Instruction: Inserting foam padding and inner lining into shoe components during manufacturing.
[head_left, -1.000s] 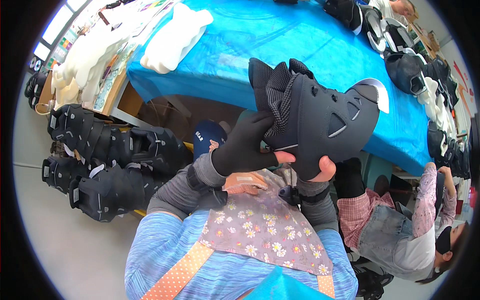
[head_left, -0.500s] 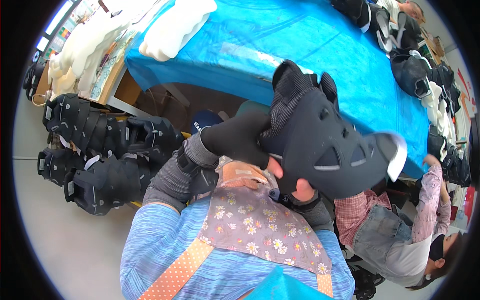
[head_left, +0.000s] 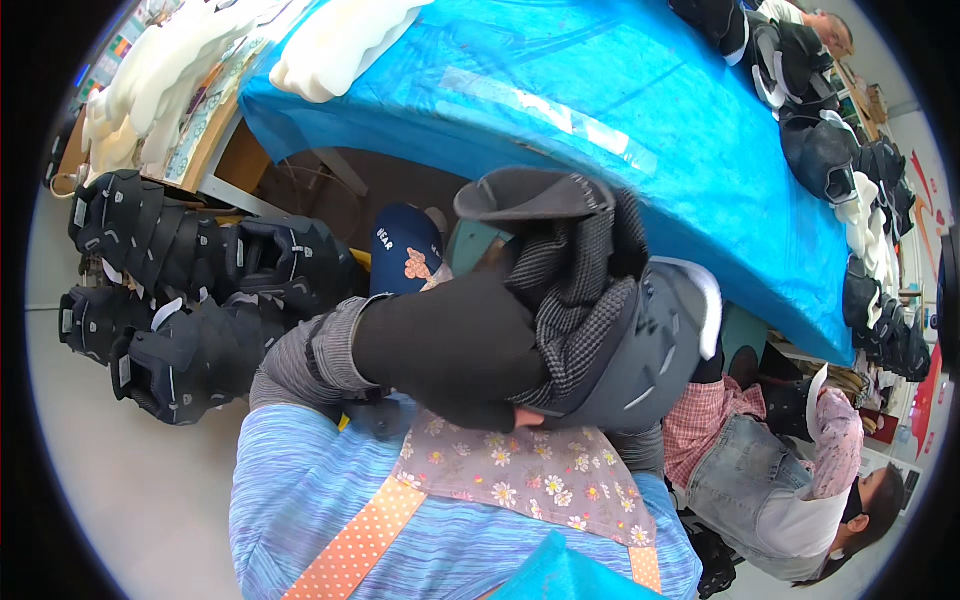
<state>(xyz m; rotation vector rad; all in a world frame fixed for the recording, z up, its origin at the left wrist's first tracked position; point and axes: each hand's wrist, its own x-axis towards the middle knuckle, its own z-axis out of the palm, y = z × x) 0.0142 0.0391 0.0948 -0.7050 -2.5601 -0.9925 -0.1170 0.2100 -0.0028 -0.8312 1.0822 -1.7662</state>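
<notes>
A person in a blue striped top and a floral apron holds a dark padded shell up in front of the apron, near the close edge of a blue-covered bench. The left hand, in a black glove, grasps the shell's left side beside its bunched, checked lining; its far fingers are hidden behind the folds. The right hand is hidden behind the shell, so its grip cannot be told; part of the right sleeve shows below. The shell is tilted, with a grey-lined flap raised at the top and a white curved edge toward the right. On the bench, a white moulded piece lies toward the far left and pale strips run along the near part. More white pieces are heaped at the upper left. Below them, black padded pieces are stacked in two rows. At the right, a co-worker in a checked garment holds another black piece with a white edge.
</notes>
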